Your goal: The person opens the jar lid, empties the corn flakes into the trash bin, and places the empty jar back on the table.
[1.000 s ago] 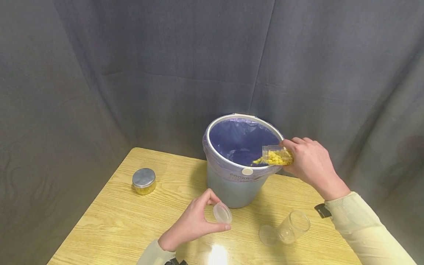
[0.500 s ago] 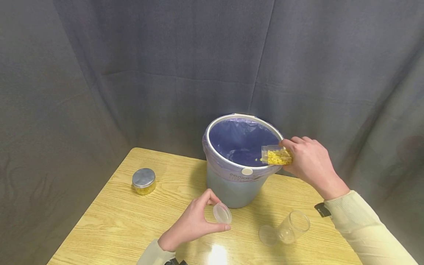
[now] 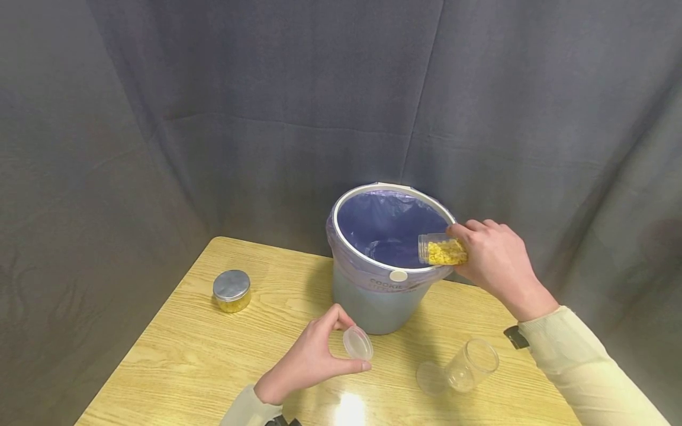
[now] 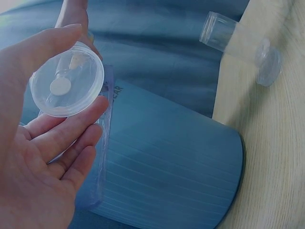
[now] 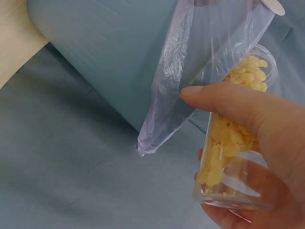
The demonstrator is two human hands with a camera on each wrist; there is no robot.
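My right hand (image 3: 492, 263) grips a clear jar (image 5: 233, 138) partly filled with small yellow flakes (image 3: 446, 252). The jar lies tipped on its side at the right rim of a bin (image 3: 367, 305), its mouth toward the inside. A bluish plastic bag (image 3: 386, 222) lines the bin and folds over its rim. In front of the bin, my left hand (image 3: 309, 355) pinches a clear round lid (image 3: 357, 343) by its edge between thumb and finger. The left wrist view shows the lid (image 4: 66, 81) face on.
A low jar with a silver lid (image 3: 231, 286) and yellow contents stands at the table's left. An uncapped clear jar (image 3: 472, 364) stands at the right front, a clear lid (image 3: 431, 378) beside it. Grey curtains (image 3: 266, 118) hang behind the wooden table (image 3: 176, 361).
Yellow flakes were falling from the jar's mouth earlier; none are seen falling now. The right hand and jar have shifted slightly left. My left hand with the lid stays in place.
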